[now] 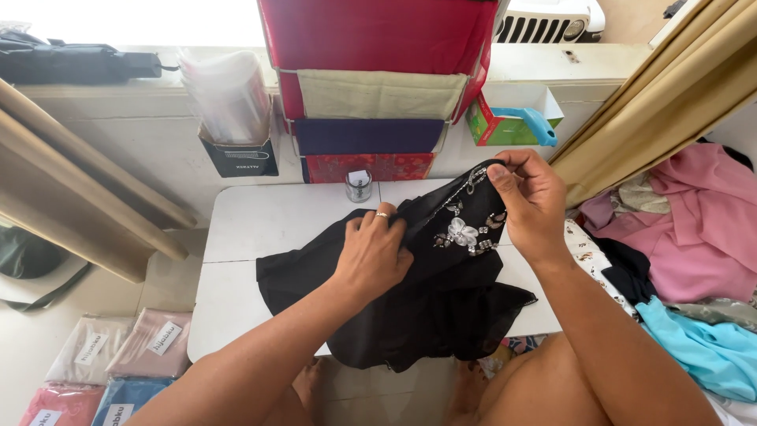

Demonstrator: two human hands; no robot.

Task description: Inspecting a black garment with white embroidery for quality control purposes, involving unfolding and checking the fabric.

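Note:
A black sheer cloth [426, 308] with a silver beaded flower decoration [464, 233] lies over the small white table [260, 229]. My left hand [372, 254], a ring on one finger, grips a fold of the cloth near its middle. My right hand [530, 197] pinches the cloth's upper edge and lifts it off the table, just right of the beadwork. The cloth's lower part hangs over the table's near edge.
A small glass jar [359, 185] stands at the table's back. A hanging rack of folded fabrics [371, 95] is behind it, with a green tissue box [505, 126] to its right. Pink and turquoise clothes [694, 260] pile up at the right; packaged cloths [118, 355] lie on the floor at the left.

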